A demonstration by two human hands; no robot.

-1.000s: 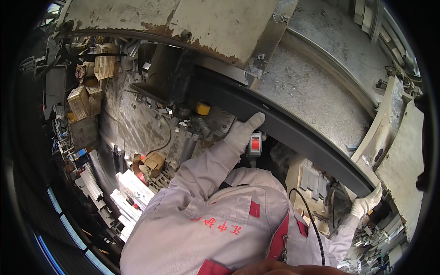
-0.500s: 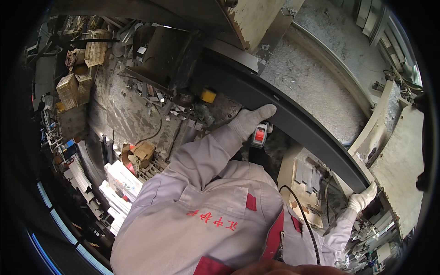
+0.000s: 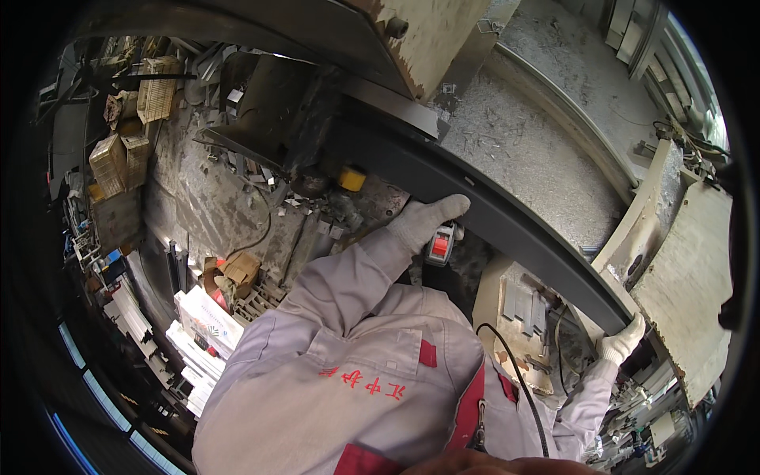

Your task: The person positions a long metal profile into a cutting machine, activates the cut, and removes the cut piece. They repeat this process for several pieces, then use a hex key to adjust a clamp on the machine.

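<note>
A scuffed grey surface [image 3: 522, 142] stretched beyond a long dark bar [image 3: 538, 245], which lay across the worker's front, its long axis slanting from upper left to lower right. The gloved left hand [image 3: 431, 222], nearer the bar's middle, clasped its near edge, thumb on top; the gloved right hand [image 3: 621, 342] closed around its right end. A red switch [image 3: 440, 247] sat just below the left hand.

machine bed [image 3: 522, 162] beyond dark bar [image 3: 538, 233]: passable | bed's upper-left edge: rusty-edged cover [image 3: 447, 43] blocks | bar's near side: red-fronted switch box [image 3: 439, 248] | bar's right end: pale panel [image 3: 689, 289]
</note>
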